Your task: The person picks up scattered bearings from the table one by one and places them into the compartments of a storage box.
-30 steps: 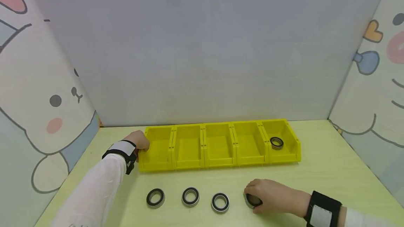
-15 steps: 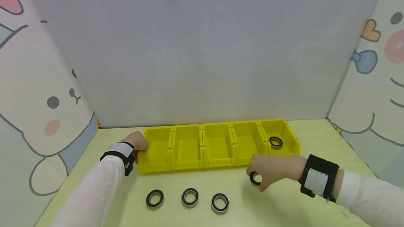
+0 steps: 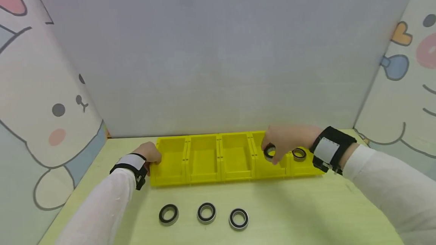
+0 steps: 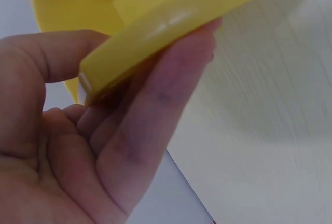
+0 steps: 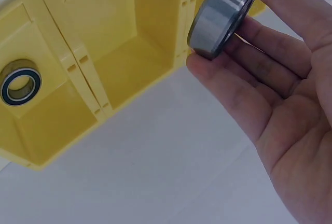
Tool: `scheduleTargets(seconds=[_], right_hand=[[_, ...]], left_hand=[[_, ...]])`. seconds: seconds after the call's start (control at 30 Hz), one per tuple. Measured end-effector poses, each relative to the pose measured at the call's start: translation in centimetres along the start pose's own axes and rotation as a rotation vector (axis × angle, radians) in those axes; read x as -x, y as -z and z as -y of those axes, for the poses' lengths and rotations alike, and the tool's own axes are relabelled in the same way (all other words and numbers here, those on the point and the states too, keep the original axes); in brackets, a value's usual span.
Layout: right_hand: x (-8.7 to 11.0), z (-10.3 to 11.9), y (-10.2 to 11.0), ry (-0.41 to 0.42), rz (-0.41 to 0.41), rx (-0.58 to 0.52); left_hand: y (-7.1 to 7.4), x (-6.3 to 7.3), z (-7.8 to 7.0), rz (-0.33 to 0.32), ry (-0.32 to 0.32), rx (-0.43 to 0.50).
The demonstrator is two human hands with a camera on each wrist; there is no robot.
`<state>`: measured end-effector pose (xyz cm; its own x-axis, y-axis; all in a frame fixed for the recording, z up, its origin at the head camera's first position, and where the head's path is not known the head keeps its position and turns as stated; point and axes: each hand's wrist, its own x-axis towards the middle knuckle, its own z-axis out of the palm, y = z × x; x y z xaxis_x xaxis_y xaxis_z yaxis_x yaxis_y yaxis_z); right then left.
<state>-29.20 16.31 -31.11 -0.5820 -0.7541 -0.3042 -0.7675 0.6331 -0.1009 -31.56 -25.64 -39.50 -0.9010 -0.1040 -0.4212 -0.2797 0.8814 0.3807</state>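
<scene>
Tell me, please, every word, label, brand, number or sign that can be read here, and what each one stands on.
None: no text can be read in any view.
Bearing in the right hand, other bearings: any markings are too small or blurred to read.
Yellow bins: no label or number visible.
Wristbands: pale patches, no legible lettering.
Side walls: cartoon drawings, no letters visible.
</scene>
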Motion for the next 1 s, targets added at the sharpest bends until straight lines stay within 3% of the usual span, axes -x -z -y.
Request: scheduleTargets(seconds=[0.3,0.57,1.0], right_hand=[[-2.3,-3.5,-0.3,-0.122,-0.052,0.066],[-4.6,-5.5,-3.5,-0.154,-0.118,0.104],[-7.5,-6.2,-9.4,-0.174,-0.194,-0.118]], left_hand=[[0.4,-0.1,0.1,0.013,-0.013,0.004],[0.7,-0.4,-0.2,0.045,0.002,0.045],[0.9,0.0,-0.3,0.057,0.000,0.041]])
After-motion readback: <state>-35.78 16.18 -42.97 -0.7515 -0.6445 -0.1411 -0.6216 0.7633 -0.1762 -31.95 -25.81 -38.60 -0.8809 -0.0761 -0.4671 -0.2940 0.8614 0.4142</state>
